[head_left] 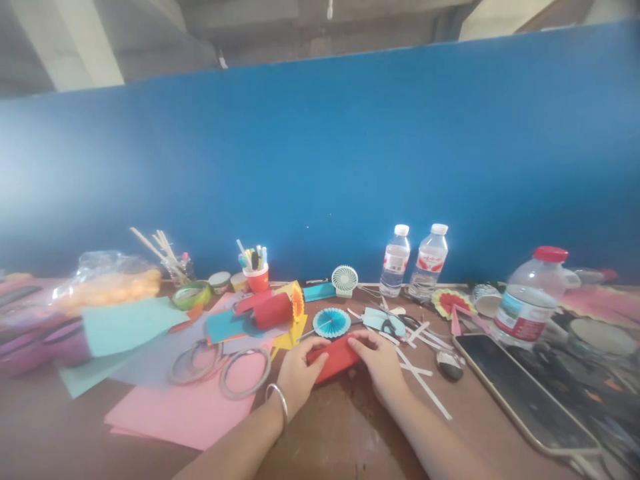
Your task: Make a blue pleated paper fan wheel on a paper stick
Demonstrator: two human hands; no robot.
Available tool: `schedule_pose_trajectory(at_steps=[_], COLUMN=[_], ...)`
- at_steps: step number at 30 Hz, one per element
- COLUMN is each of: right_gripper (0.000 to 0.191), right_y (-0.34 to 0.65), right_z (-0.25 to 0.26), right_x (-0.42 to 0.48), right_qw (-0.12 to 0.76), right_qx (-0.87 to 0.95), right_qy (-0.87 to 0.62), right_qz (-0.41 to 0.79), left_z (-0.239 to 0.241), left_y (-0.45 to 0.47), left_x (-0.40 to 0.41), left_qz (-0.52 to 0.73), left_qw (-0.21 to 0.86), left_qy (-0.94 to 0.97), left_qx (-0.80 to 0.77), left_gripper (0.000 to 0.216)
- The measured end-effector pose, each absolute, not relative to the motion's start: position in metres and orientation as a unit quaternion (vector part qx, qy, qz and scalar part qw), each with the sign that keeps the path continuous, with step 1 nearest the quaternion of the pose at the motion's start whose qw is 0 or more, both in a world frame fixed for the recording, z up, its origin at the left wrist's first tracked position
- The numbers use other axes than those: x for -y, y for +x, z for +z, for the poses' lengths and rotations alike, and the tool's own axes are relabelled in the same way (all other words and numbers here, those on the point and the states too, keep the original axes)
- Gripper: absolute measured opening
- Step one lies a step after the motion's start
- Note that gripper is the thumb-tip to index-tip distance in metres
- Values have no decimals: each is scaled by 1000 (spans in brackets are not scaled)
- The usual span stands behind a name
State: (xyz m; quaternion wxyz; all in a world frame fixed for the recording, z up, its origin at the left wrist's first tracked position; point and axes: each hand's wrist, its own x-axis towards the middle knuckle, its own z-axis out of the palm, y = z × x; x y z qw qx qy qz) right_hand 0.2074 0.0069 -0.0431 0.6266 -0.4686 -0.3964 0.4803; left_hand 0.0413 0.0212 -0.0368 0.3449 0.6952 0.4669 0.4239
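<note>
A folded piece of red paper (336, 358) is held between my two hands above the brown table (345, 433). My left hand (301, 370) grips its left end, thumb on the near face. On the right end, my right hand (379, 360) has its thumb and fingers closed. Just beyond the paper lies a blue pleated paper rosette (332, 323) with a white edge. White paper strips (425, 387) and a pair of scissors (389, 327) lie to the right of my right hand. Pink paper sheets (185, 413) lie left of my left wrist.
Two water bottles (395, 263) stand at the back, near a small white fan (345, 280). A phone (525, 390) and a large bottle (527, 300) are on the right. Tape rolls (245, 375), a red pen cup (257, 279) and coloured paper occupy the left.
</note>
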Motion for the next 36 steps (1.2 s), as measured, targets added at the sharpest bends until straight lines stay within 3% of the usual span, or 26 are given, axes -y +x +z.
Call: schedule_pose_trajectory(at_steps=[8,20,36], right_gripper=[28,18,21], right_y=[206,207,209], right_z=[-43,-37,-39], right_x=[-9,-6,-5], right_qw=[618,618,597], right_qx=[357,369,380], right_qy=[-470,-492,-502], right_qz=[520,490,497], left_z=[-30,-26,-22], left_y=[40,38,40], left_x=[-21,-17,-15], left_qz=[414,375,372], left_qw=[386,297,294], left_qy=[676,730,725], left_qx=[-472,-488,-499], left_gripper=[24,22,22])
